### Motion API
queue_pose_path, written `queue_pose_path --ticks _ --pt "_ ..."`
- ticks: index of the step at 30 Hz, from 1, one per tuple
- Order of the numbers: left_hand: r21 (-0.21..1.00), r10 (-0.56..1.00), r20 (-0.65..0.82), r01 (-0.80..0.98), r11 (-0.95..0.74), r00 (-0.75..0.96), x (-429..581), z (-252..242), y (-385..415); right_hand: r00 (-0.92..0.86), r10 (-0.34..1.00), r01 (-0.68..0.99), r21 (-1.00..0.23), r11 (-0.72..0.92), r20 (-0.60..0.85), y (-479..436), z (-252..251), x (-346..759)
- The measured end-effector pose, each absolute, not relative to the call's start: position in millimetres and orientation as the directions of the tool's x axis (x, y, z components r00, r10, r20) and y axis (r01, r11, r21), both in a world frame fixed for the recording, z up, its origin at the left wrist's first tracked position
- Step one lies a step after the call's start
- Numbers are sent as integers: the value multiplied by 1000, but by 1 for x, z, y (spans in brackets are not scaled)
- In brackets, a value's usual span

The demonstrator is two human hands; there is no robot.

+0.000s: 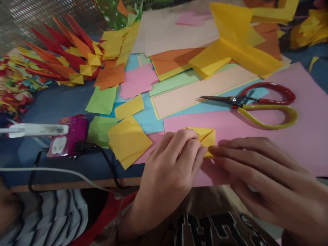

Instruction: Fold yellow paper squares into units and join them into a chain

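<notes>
A small folded piece of yellow paper lies on a pink sheet near the table's front edge, its creases meeting in triangles. My left hand is closed on the paper's left side, fingers curled over it. From the right, my right hand reaches in with long, fairly straight fingers, their tips at the paper's lower right corner. Whether the right thumb pinches anything is hidden below the fingers. Beyond my hands rest scissors with one red and one yellow handle, blades pointing left.
Yellow squares and green squares lie left of my hands. A purple power adapter with cables sits further left. Behind are a red-orange spiky paper piece, a large folded yellow sheet and paper scraps. Someone's striped clothing shows lower left.
</notes>
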State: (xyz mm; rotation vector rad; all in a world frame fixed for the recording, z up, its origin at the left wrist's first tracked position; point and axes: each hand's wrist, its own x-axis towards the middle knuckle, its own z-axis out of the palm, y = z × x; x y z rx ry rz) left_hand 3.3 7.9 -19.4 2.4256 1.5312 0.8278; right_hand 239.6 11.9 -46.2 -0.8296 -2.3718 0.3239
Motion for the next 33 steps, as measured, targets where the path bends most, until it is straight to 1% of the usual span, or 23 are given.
queue_pose_path --ticks 3,8,12,16,22,24,27,29,31,32,33 --pt "401 897 322 814 -419 303 4 -19 7 -641 617 491 -374 787 457 13 -47 239" --pt "382 899 276 820 -426 339 4 -17 3 -628 638 506 -390 770 446 14 -46 236" --pt "393 906 237 819 -419 350 3 -15 3 -629 647 512 -396 762 430 14 -43 234" --pt "395 908 237 820 -415 346 2 -15 3 -614 658 524 -399 753 435 13 -43 234" --pt "441 920 175 808 -392 351 0 -13 8 -605 672 529 -415 740 428 11 -44 235" --pt "448 924 175 808 -382 340 2 -14 9 -603 669 514 -431 742 434 12 -44 234" --pt "462 923 257 803 -378 286 2 -16 4 -585 691 501 -480 720 425 13 -43 233" --pt "432 896 343 799 -419 284 0 -18 -4 -571 706 500 -505 704 420 14 -42 232" --pt "310 841 383 805 -506 381 -5 -21 -15 -559 705 497 -504 706 437 15 -43 232" --pt "262 830 367 809 -526 421 -7 -23 -20 -553 700 495 -498 712 452 15 -44 231" --pt "223 808 380 804 -552 450 -10 -27 -25 -547 697 495 -493 716 464 16 -46 231"
